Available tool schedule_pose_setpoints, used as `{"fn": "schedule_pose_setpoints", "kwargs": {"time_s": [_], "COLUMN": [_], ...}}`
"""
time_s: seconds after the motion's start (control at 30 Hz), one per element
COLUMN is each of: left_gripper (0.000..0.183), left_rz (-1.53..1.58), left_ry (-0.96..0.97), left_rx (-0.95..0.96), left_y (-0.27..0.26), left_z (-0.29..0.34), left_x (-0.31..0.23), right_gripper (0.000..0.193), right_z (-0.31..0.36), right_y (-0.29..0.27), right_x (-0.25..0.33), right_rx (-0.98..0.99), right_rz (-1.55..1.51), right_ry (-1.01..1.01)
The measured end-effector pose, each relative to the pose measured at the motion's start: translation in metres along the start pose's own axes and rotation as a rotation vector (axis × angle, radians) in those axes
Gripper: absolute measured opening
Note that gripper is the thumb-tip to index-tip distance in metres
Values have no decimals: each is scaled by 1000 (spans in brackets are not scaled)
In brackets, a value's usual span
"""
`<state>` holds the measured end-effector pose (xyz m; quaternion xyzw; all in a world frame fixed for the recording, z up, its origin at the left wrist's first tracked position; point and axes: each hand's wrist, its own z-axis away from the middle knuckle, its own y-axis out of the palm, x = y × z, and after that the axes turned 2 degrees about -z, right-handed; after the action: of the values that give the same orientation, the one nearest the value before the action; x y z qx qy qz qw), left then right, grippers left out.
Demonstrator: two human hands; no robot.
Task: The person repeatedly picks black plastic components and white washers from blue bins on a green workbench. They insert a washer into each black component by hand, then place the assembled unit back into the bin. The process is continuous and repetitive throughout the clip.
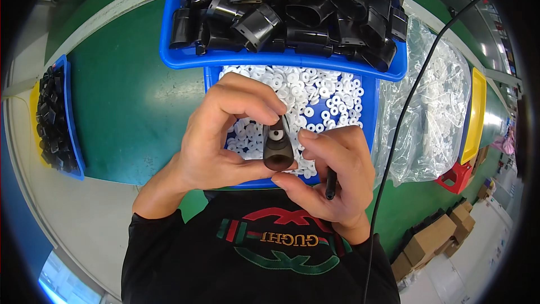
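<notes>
My left hand (pixel 222 135) is closed on a black hollow plastic fitting (pixel 278 156), gripping it between the thumb below and the fingers above. The fitting's round opening faces me, and a white washer (pixel 275 134) shows inside it. Close by on the right, my right hand (pixel 337 171) is curled around a slim black pen-shaped tool (pixel 331 184), whose end sticks out below the fingers. Its thumb and a fingertip are beside the fitting; whether they touch it I cannot tell. Under both hands lies a blue tray (pixel 368 104) holding many loose white washers (pixel 306 87).
A blue bin (pixel 284 62) heaped with black plastic fittings (pixel 253 25) overlaps the tray's far side. Clear plastic bags of white parts (pixel 427 101) lie right, with a black cable (pixel 406 115) hanging before them. Another bin of black parts (pixel 56 118) stands left on the green table (pixel 129 95).
</notes>
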<state>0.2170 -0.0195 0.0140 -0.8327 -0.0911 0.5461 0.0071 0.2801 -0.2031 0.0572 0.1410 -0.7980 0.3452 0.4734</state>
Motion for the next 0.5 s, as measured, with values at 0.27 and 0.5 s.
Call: {"fn": "schedule_pose_setpoints", "kwargs": {"time_s": [0.27,0.5], "left_gripper": [55,53], "left_rz": [-131,-250], "left_ry": [-68,-7], "left_rx": [-32,121], "left_y": [5,-5], "left_z": [0,1], "left_x": [-8,-5], "right_gripper": [55,43], "right_z": [2,-2], "right_y": [6,-28], "right_x": [-7,1], "right_rx": [-9,118], "right_rz": [8,-369], "right_ry": [-21,141]}}
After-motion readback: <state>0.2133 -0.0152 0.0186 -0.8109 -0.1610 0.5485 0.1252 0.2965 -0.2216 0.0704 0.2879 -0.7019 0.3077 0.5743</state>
